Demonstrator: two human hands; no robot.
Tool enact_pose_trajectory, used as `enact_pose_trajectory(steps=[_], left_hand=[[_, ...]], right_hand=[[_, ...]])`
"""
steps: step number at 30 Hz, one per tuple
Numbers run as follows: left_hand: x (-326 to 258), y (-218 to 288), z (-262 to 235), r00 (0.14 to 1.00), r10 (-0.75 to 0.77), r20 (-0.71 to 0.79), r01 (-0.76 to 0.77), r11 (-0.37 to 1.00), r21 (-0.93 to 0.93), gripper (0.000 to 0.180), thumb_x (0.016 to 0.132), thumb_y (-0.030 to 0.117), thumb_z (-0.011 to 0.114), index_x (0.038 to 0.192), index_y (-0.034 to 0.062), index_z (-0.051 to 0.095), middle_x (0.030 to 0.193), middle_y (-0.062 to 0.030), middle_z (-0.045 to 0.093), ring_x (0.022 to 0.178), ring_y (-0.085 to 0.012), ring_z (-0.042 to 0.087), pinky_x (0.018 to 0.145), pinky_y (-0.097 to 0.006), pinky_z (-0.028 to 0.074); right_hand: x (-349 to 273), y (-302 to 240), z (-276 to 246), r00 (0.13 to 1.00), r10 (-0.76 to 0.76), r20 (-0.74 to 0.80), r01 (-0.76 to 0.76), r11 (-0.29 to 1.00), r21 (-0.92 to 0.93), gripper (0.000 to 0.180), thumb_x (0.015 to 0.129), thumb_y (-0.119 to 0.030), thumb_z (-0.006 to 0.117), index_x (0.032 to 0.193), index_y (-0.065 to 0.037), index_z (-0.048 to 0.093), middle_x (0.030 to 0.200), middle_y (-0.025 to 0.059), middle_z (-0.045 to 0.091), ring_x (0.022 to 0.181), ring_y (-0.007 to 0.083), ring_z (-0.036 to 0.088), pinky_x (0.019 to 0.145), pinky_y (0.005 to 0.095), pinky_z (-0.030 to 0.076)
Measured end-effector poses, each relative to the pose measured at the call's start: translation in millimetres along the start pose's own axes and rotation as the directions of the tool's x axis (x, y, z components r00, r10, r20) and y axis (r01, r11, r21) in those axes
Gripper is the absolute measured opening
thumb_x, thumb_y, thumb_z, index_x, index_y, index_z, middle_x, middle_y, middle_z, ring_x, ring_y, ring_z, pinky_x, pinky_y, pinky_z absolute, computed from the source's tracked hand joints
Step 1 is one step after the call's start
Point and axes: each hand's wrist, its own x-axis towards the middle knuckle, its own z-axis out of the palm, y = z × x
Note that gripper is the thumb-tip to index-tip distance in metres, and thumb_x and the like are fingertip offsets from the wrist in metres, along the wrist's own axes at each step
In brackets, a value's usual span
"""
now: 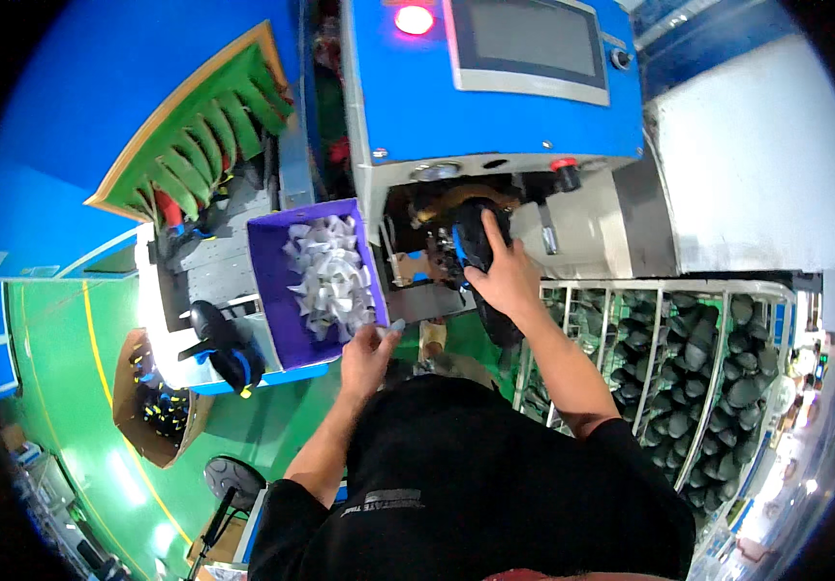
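My right hand (509,279) is closed around a black shoe (497,324) with a blue patch on its side. One end of the shoe is inside the opening of a blue machine (495,116); the index finger lies along it. My left hand (367,354) is at the near right corner of a purple box (275,308), thumb and fingers pinched on a small whitish piece (397,326). Many similar curved white pieces (330,276) fill much of the box. What the shoe touches inside the machine is partly hidden.
Left of the box, a conveyor (219,237) passes under green curtain strips (209,140); another black-and-blue shoe (229,353) lies at its near end. A carton (158,412) of small dark and yellow parts is on the floor. At right, a white rack (664,358) holds dark shoe-shaped pieces.
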Motion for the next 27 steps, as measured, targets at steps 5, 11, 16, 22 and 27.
enact_pose_trajectory(steps=[5,11,16,22,27], left_hand=[[15,5,-32,0.980,-0.063,-0.190,0.027,0.982,-0.185,0.044,0.092,0.032,0.075,0.118,-0.0020,0.066,0.091,-0.0142,0.070,0.078,-0.0262,0.067,0.077,-0.040,0.053],[29,-28,-65,0.913,0.019,-0.408,0.001,0.999,0.049,0.040,0.095,0.029,0.072,0.122,0.0007,0.066,0.102,-0.0156,0.074,0.095,-0.0260,0.072,0.085,-0.037,0.055],[15,6,-59,0.994,-0.027,-0.106,0.028,1.000,0.002,0.036,0.098,0.030,0.064,0.119,0.0026,0.070,0.104,-0.0197,0.075,0.098,-0.0292,0.073,0.087,-0.038,0.055],[21,50,-11,0.882,0.091,0.463,0.066,0.948,-0.312,0.056,0.103,0.050,0.056,0.128,-0.0009,0.061,0.109,-0.0188,0.074,0.095,-0.0298,0.073,0.086,-0.039,0.056],[15,55,35,0.384,0.039,0.922,0.658,0.690,-0.303,0.072,0.103,0.068,0.039,0.140,0.0083,0.054,0.119,-0.0138,0.070,0.102,-0.0258,0.070,0.088,-0.041,0.059]], right_hand=[[25,-7,11,0.999,0.020,-0.032,-0.019,0.999,0.040,0.087,0.096,-0.045,0.063,0.166,-0.031,0.013,0.120,0.0342,0.056,0.103,0.0502,0.065,0.080,0.0557,0.056],[13,-6,29,0.987,-0.009,-0.163,-0.002,0.997,-0.071,0.087,0.094,-0.042,0.064,0.166,-0.029,0.018,0.105,0.0260,0.057,0.084,0.0437,0.065,0.069,0.0518,0.055],[4,1,42,0.937,-0.077,-0.341,0.089,0.996,0.020,0.087,0.093,-0.041,0.065,0.166,-0.028,0.020,0.110,0.0291,0.057,0.083,0.0482,0.063,0.069,0.0556,0.054],[-79,-5,44,0.899,-0.070,-0.432,0.172,0.964,0.202,0.086,0.093,-0.030,0.069,0.161,-0.003,0.024,0.130,0.0410,0.048,0.113,0.0587,0.052,0.095,0.0584,0.046],[-193,-8,16,0.931,-0.157,-0.329,0.190,0.979,0.071,0.071,0.081,-0.016,0.075,0.149,-0.016,0.052,0.112,0.0283,0.058,0.095,0.0488,0.060,0.079,0.0518,0.052]])
